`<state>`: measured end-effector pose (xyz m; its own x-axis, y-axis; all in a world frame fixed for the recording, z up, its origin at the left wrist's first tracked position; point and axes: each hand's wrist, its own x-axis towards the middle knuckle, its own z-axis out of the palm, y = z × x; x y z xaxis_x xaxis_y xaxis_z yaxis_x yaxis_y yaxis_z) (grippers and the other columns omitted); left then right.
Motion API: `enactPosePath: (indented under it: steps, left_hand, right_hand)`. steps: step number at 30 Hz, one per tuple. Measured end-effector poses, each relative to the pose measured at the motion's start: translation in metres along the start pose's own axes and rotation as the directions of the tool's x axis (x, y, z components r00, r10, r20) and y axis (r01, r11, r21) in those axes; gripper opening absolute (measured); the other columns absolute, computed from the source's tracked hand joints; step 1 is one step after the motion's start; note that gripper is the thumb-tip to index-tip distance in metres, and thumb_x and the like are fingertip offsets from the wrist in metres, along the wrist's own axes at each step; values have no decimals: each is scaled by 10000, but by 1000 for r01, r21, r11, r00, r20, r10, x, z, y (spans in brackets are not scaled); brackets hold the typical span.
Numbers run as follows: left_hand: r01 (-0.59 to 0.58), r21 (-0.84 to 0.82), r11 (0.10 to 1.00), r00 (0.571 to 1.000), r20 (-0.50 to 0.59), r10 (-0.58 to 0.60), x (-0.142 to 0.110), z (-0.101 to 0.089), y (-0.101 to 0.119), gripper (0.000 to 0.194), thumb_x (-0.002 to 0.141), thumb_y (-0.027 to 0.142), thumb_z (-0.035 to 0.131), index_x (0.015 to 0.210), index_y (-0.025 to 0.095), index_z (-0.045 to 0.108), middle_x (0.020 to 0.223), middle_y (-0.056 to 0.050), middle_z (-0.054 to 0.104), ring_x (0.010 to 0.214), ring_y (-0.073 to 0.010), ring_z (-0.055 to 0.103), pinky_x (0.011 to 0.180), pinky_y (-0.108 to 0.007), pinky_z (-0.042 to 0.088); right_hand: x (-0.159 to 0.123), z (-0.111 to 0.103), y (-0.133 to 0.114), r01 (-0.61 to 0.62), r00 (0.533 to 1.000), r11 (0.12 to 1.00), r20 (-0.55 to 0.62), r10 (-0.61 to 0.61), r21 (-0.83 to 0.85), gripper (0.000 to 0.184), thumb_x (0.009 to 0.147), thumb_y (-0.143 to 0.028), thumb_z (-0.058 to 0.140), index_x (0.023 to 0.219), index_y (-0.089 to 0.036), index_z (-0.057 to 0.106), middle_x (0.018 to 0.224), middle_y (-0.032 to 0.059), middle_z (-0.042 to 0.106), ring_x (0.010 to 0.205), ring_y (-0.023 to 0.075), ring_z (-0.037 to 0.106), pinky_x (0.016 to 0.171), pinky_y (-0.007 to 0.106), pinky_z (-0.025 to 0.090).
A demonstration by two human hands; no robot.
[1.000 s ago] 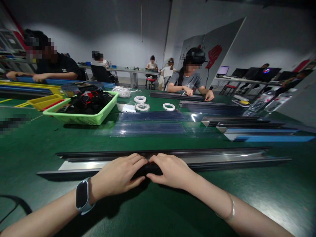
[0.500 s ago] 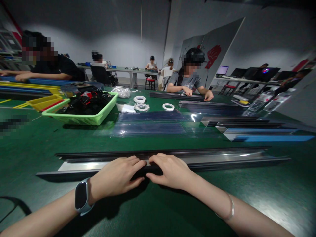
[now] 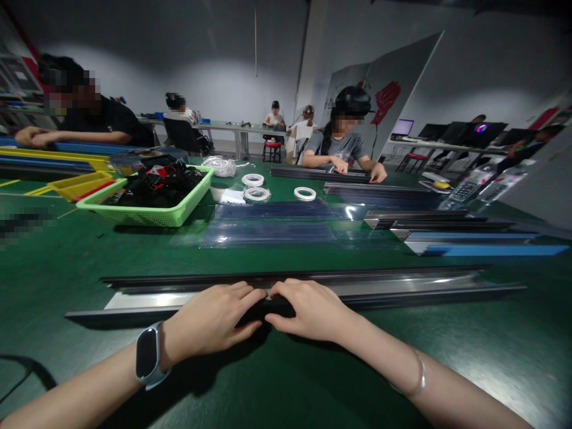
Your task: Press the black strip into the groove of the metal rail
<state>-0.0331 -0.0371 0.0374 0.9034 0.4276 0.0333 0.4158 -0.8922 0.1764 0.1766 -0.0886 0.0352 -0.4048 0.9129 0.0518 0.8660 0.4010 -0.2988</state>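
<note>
A long black metal channel [image 3: 424, 285] with a silvery inner face lies lengthwise across the green table in front of me. My left hand [image 3: 217, 319], with a smart band at the wrist, curls over the near wall at mid-length, thumb on the outer side. Close beside it, my right hand [image 3: 308, 310] grips the same wall, its fingertips inside and its thumb outside. Only a narrow gap separates the two index fingers. What the fingertips press on inside the channel is partly hidden by the hands.
A green basket [image 3: 179, 214] of dark parts stands back left beside a yellow tray [image 3: 83, 187]. Clear plastic strips [image 3: 272, 234] and tape rolls [image 3: 304, 193] lie beyond the channel. More profiles [image 3: 487, 250] and water bottles [image 3: 467, 182] are at right. A co-worker [image 3: 339, 143] sits opposite.
My hands and the channel hold almost the same place. At far left, a co-worker's hands have come together.
</note>
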Motion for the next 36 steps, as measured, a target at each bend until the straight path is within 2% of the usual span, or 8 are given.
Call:
enactPosePath:
  steps: [4,7,11,16,21,26,31,36]
  left_hand:
    - [-8,-5,1000,1000,-12,8,0,0,0,358,867,330,468,1202,211,432,1070,-71,575,982,-213,564,854,-336,466]
    - [-9,-5,1000,1000,0,9,-1,0,0,344,874,328,462,1197,212,438,1035,-65,591,954,-206,576,847,-333,469]
    - [-18,2,1000,1000,-16,18,0,0,0,384,870,329,470,1232,213,410,1095,-71,569,978,-210,564,842,-329,471]
    - [-6,10,1000,1000,14,6,0,1,0,357,879,336,451,1215,218,422,1033,-57,587,920,-208,582,808,-338,480]
    - [-13,0,1000,1000,3,13,-1,0,0,389,865,328,474,1231,218,400,1136,-63,542,1006,-215,542,858,-346,466]
    - [7,9,1000,999,32,-7,0,0,0,343,884,345,437,1204,222,429,1029,-53,577,922,-210,574,812,-354,484]
    - [-4,-4,1000,1000,-5,4,0,0,0,373,871,335,463,1222,221,414,1074,-60,551,958,-203,556,833,-334,479]
    - [-4,13,1000,1000,-23,4,-1,1,0,393,860,340,478,1227,215,412,1106,-70,530,972,-208,544,834,-336,478]
  right_hand:
    - [0,0,1,19,1000,999,12,-18,-29,382,825,-523,473,1040,-217,554,908,50,634,802,210,613,667,297,423]
    - [0,-1,1,16,1000,1000,-8,-16,-3,386,831,-524,465,1066,-226,540,943,47,632,834,205,611,698,299,426]
    - [0,0,1,26,1000,1000,-13,-26,7,387,832,-518,467,1076,-225,532,949,46,634,849,205,609,713,301,426]
    - [0,0,1,19,1000,1000,1,-19,-16,397,825,-536,465,1054,-223,548,925,48,637,819,212,613,677,304,428]
    - [0,-1,1,14,1000,1000,-13,-14,21,391,830,-518,468,1080,-225,533,973,50,633,865,207,608,725,303,423]
    - [0,-1,1,12,1000,1000,20,-12,-1,394,821,-534,474,1041,-217,555,915,51,637,818,209,611,680,297,422]
    - [0,1,1,2,999,1000,-35,-1,18,379,835,-521,461,1066,-229,536,955,47,629,854,200,607,722,300,423]
    - [1,3,0,-6,1000,999,9,6,-45,397,825,-526,472,1049,-209,554,905,61,628,817,211,610,681,297,421]
